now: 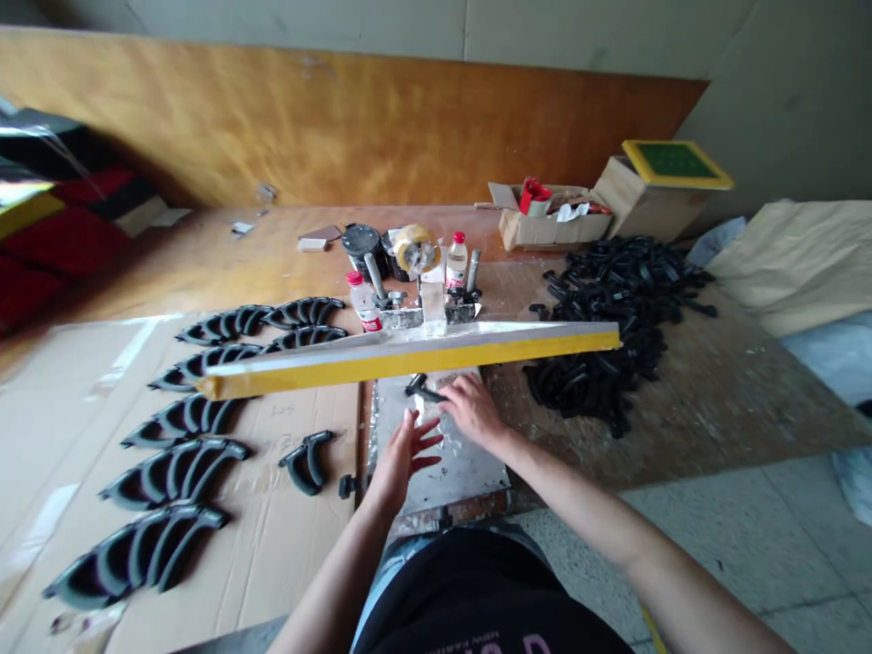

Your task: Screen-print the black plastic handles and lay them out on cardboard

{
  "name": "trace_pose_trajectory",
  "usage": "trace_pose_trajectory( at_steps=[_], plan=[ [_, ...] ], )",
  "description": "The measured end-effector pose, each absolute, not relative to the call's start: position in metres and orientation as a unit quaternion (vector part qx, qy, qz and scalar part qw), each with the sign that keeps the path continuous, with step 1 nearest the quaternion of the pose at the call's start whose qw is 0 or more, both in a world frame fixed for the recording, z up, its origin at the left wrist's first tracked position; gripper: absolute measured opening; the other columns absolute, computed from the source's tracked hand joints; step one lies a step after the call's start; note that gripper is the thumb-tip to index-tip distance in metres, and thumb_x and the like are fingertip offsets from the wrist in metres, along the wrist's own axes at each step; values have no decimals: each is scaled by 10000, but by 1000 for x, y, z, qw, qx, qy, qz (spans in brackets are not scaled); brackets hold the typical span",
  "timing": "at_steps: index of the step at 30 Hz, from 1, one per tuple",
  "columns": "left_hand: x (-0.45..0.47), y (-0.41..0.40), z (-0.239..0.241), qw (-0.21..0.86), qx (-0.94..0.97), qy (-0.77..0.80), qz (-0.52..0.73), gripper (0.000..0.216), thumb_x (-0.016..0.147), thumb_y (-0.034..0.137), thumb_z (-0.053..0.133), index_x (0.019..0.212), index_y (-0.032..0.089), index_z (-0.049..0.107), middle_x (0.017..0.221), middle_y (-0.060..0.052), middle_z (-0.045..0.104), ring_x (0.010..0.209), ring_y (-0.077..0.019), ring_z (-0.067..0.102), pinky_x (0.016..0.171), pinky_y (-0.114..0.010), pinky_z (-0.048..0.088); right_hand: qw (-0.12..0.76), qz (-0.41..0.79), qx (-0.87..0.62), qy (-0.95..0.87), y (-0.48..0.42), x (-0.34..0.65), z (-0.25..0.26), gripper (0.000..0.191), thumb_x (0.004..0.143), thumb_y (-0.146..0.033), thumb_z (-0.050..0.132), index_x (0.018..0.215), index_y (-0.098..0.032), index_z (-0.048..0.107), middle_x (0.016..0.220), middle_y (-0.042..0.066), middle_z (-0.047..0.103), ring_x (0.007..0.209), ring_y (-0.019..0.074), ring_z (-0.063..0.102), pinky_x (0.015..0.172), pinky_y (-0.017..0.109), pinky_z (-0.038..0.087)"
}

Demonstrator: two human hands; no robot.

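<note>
My right hand [472,411] pinches the end of a black curved plastic handle [426,392] over the metal plate [436,472], just below the yellow-edged bar [409,361]. To its left, my left hand [403,459] is held above the plate with its fingers spread and nothing in them. On the cardboard left of the plate lies a small pair of black curved handles [310,463]. Farther left, more such handles are nested in rows [150,554]. A large heap of loose black handles [613,309] lies on the right.
The long bar spans the work spot at about hand height. Behind it stand clamps [381,295], two red-capped bottles [457,262], a dark tub [363,250] and a tape roll [417,250]. Cardboard boxes [555,227] sit at the back right.
</note>
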State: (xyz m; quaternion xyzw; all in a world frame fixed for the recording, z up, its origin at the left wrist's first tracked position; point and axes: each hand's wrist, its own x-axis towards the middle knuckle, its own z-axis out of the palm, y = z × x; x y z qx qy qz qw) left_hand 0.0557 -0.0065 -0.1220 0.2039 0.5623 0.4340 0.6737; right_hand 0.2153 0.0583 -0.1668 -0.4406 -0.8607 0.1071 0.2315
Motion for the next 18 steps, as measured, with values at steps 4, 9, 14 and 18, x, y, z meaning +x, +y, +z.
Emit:
trace_pose_trajectory(
  at_steps=[4, 9, 14, 18],
  plan=[
    [29, -36, -158, 631, 198, 616, 429, 505, 812, 620, 572, 977, 145, 622, 960, -142, 745, 813, -232, 713, 604, -292, 525, 201, 116, -328, -916, 51, 227, -169, 182, 968, -288, 539, 1059, -257, 693, 927, 37, 679, 937, 185, 584, 869, 309, 451],
    [-92, -63, -201, 448, 105, 801, 383, 485, 866, 546, 362, 705, 160, 608, 615, -101, 682, 501, -184, 601, 470, -274, 449, 0, 55, -694, -718, 97, 322, -190, 246, 936, -179, 509, 1130, -134, 655, 1030, 186, 700, 1011, 266, 622, 846, 370, 443],
    [-157, -79, -239, 402, 160, 871, 233, 505, 842, 570, 351, 500, 226, 490, 439, -129, 557, 422, -231, 502, 427, -317, 374, -78, 67, -761, -641, 108, 360, -209, 397, 912, -74, 422, 1280, -97, 569, 986, 221, 712, 998, 281, 659, 868, 406, 418],
    [-156, -65, -219, 396, 271, 862, 166, 447, 775, 579, 443, 477, 247, 465, 385, -115, 488, 381, -263, 461, 429, -348, 346, 20, 98, -795, -598, 106, 355, -207, 375, 891, -143, 523, 1256, -135, 612, 1080, 175, 696, 1052, 280, 631, 885, 388, 442]
  ],
)
